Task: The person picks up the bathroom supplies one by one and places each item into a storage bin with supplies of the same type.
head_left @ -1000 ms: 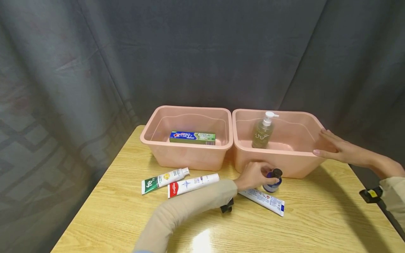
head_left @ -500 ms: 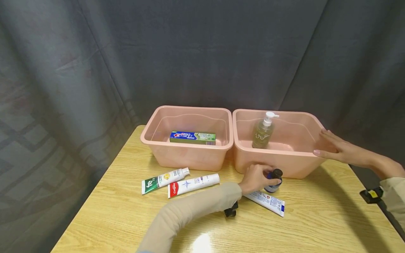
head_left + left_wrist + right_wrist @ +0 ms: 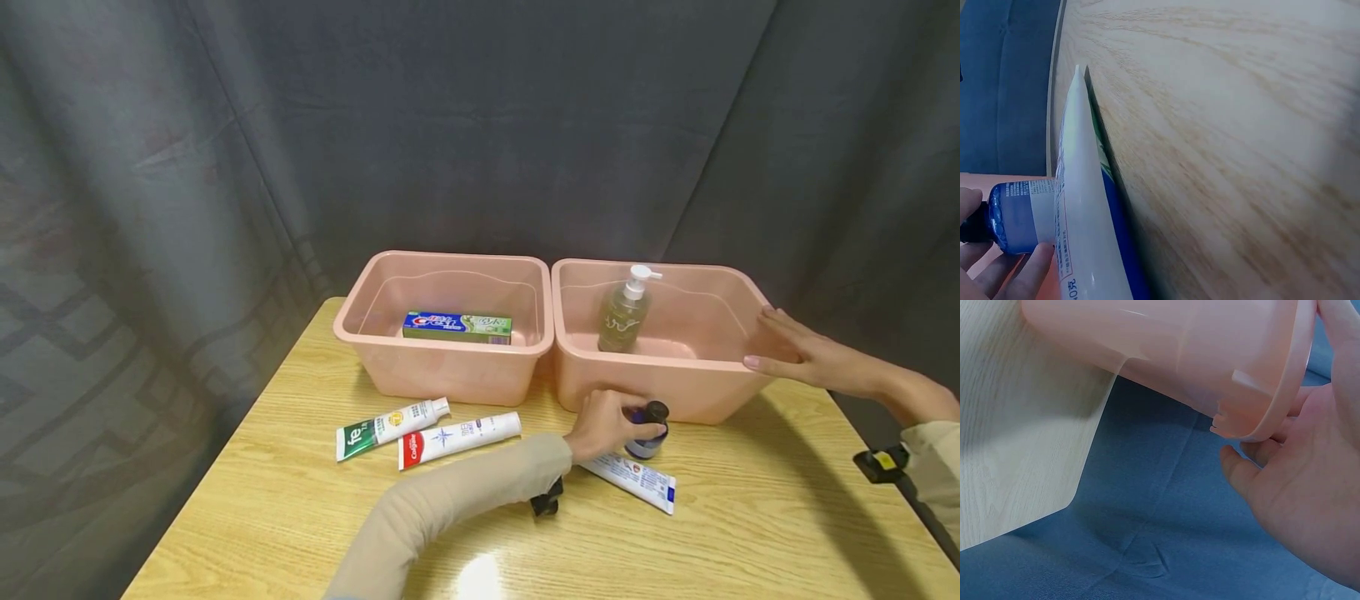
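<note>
My left hand holds a small dark blue bottle with a black cap, upright in front of the right pink bin. Up close in the left wrist view, the fingers lie around the bottle and its cap, and a white toothpaste tube hides its lower end. That tube lies on the table below my left wrist. My right hand rests on the right bin's corner rim, fingers extended; in the right wrist view some fingertips go behind the rim. A greenish pump bottle stands in this bin.
Next to it is the left pink bin, with a blue and green toothpaste box inside. Two toothpaste tubes, one green and white and one red and white, lie before it. A grey curtain hangs behind the table.
Over the last second my left hand has shifted slightly to the right at the blue bottle. The right hand, the bins and the tubes look unmoved.
</note>
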Demonstrator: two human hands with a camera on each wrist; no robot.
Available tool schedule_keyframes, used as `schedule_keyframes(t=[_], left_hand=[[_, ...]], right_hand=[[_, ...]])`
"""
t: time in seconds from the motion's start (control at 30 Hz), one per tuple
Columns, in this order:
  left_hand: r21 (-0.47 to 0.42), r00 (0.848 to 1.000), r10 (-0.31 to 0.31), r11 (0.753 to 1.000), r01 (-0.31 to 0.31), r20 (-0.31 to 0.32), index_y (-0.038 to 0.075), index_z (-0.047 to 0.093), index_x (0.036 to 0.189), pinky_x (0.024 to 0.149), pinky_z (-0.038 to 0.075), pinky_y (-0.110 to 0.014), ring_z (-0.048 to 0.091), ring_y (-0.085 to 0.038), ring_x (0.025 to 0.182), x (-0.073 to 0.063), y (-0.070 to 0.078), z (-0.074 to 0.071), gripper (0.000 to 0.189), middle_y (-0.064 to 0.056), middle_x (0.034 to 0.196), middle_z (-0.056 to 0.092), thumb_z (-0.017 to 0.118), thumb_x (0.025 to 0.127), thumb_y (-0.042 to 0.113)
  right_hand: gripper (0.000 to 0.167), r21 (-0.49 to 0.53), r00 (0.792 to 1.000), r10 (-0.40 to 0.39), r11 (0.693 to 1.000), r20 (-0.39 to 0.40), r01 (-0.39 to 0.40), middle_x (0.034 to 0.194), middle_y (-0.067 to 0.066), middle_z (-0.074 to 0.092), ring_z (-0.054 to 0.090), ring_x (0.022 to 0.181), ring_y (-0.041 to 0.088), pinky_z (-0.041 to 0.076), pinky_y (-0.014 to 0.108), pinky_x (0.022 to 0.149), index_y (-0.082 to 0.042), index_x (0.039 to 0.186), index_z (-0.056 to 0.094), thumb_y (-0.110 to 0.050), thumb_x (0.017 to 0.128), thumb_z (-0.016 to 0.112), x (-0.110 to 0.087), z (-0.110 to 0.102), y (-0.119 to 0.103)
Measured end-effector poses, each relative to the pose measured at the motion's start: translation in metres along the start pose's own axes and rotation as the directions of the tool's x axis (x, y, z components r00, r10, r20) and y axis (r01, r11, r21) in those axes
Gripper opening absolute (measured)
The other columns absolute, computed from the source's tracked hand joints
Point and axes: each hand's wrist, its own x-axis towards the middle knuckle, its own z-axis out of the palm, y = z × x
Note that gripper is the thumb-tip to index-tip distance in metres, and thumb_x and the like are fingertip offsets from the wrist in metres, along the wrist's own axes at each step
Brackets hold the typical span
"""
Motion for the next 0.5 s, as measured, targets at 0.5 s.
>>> schedule_keyframes(t=[0.5], left_hand=[[-0.116, 1.000, -0.013, 0.993, 0.013, 0.001, 0.016, 0.075, 0.117, 0.072, 0.040, -0.002, 0.062, 0.011, 0.079, -0.0001, 0.0049, -0.0075, 0.046, 0.007, 0.104, 0.074, 0.085, 0.078, 0.037]], right_hand=[[0.095, -0.020, 1.000, -0.006, 1.000, -0.006, 0.006, 0.158, 0.014, -0.030, -0.031, 0.139, 0.044, -0.006, 0.083, 0.093, -0.011, 0.157, -0.012, -0.031, 0.098, 0.059, -0.0006, 0.0005, 0.0011]])
